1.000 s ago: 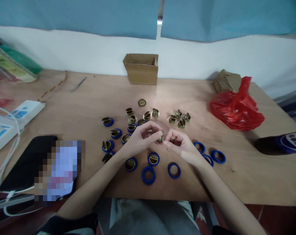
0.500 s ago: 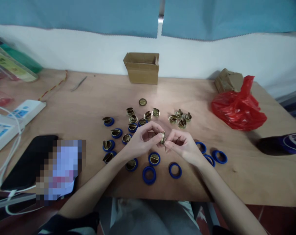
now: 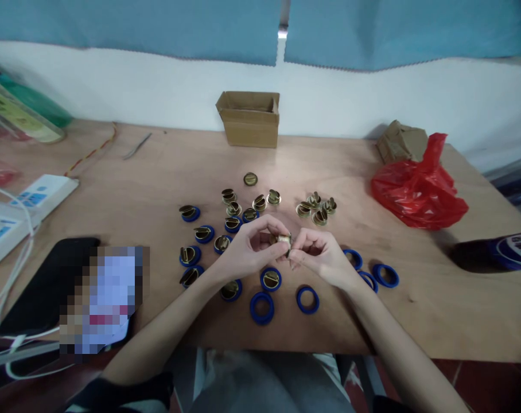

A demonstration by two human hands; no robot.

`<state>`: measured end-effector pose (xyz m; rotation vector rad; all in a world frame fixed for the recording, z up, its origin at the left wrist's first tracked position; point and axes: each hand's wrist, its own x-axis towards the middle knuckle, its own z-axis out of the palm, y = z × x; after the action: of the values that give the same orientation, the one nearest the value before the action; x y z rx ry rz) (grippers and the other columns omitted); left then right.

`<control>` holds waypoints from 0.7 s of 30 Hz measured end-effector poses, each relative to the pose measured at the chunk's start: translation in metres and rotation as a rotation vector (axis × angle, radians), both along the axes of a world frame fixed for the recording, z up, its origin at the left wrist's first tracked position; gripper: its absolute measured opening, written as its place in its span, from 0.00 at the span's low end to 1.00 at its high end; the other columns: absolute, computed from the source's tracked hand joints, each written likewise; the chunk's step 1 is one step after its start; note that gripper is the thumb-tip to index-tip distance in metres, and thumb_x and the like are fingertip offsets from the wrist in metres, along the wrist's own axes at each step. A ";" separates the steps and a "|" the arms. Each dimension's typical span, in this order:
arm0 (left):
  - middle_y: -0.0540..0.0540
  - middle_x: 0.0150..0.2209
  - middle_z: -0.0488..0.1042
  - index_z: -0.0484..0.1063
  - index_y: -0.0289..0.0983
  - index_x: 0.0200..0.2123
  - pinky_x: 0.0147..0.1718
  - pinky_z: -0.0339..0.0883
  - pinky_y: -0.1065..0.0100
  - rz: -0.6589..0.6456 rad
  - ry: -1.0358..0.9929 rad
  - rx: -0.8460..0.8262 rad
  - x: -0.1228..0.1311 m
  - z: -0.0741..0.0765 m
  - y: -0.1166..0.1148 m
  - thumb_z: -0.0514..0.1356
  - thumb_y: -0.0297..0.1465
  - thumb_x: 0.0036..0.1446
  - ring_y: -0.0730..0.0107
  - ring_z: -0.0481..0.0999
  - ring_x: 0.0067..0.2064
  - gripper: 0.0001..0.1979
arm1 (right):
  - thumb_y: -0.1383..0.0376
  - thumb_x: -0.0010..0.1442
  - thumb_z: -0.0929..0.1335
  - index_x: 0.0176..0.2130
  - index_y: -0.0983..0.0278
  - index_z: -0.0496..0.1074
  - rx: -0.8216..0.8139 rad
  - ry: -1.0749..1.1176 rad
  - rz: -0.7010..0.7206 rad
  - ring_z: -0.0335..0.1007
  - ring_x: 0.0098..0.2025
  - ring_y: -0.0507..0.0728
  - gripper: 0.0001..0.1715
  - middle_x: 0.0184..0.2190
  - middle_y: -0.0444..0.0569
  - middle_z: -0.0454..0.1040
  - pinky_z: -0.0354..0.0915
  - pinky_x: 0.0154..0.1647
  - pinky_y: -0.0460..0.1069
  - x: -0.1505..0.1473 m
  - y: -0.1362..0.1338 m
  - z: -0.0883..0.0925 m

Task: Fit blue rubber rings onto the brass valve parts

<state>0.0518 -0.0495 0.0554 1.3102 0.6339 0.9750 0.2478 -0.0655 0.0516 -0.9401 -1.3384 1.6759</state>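
Between my hands is a small brass-coloured metal piece (image 3: 284, 239). My left hand (image 3: 254, 246) pinches it from the left, while the fingertips of my right hand (image 3: 318, 252) close on its right edge. Several brass pieces with raised flaps (image 3: 259, 202) stand beyond my hands, and another group (image 3: 319, 216) is to their right. On the left and just in front, more brass pieces sit inside blue rings, one of them in a ring (image 3: 271, 279) below my hands. Bare blue rings (image 3: 261, 308) lie near the table's front edge and by my right wrist (image 3: 385, 276).
A cardboard box (image 3: 252, 129) stands at the back. To the right are a red plastic bag (image 3: 419, 192), a brown package (image 3: 401, 142) and a dark bottle (image 3: 493, 253). Leftward are a power strip (image 3: 41, 201), cables, a black phone (image 3: 49, 287), a blurred-out screen and tweezers (image 3: 137, 146).
The brass piece has turned between my fingertips and now shows more of its side. My hands have stayed nearly in place.
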 end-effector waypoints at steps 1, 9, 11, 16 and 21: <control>0.51 0.32 0.72 0.72 0.36 0.38 0.29 0.73 0.74 -0.003 0.007 0.003 0.000 0.000 0.000 0.68 0.33 0.60 0.76 0.75 0.29 0.10 | 0.54 0.52 0.81 0.28 0.63 0.72 0.000 -0.002 0.001 0.72 0.23 0.50 0.22 0.22 0.43 0.77 0.72 0.26 0.46 0.000 0.000 0.000; 0.50 0.32 0.73 0.73 0.35 0.38 0.29 0.70 0.74 -0.009 0.033 0.016 -0.003 0.001 0.001 0.70 0.31 0.58 0.76 0.73 0.30 0.09 | 0.53 0.51 0.82 0.27 0.64 0.72 -0.014 0.010 0.020 0.73 0.23 0.51 0.23 0.23 0.44 0.78 0.72 0.26 0.46 0.001 0.001 0.000; 0.50 0.32 0.73 0.73 0.35 0.38 0.28 0.70 0.75 -0.021 0.043 -0.002 -0.003 0.000 0.001 0.70 0.31 0.58 0.77 0.74 0.30 0.09 | 0.53 0.52 0.81 0.27 0.64 0.72 -0.005 0.014 0.027 0.73 0.23 0.50 0.22 0.23 0.44 0.78 0.72 0.26 0.46 0.000 0.000 0.000; 0.50 0.32 0.73 0.72 0.36 0.39 0.29 0.75 0.73 -0.063 0.015 -0.089 -0.004 -0.002 0.004 0.69 0.34 0.60 0.75 0.77 0.30 0.11 | 0.51 0.56 0.79 0.29 0.63 0.71 0.013 0.001 0.039 0.71 0.23 0.50 0.22 0.24 0.44 0.77 0.70 0.26 0.46 0.000 0.000 -0.001; 0.48 0.35 0.74 0.73 0.36 0.40 0.35 0.77 0.69 -0.086 -0.046 -0.072 -0.003 -0.005 0.006 0.68 0.37 0.62 0.72 0.78 0.33 0.11 | 0.51 0.60 0.76 0.35 0.61 0.71 0.088 -0.005 0.005 0.66 0.21 0.49 0.20 0.22 0.40 0.73 0.63 0.24 0.45 0.003 0.000 0.001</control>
<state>0.0489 -0.0437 0.0506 1.2377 0.5684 0.9020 0.2504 -0.0653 0.0524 -0.8910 -1.4071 1.6063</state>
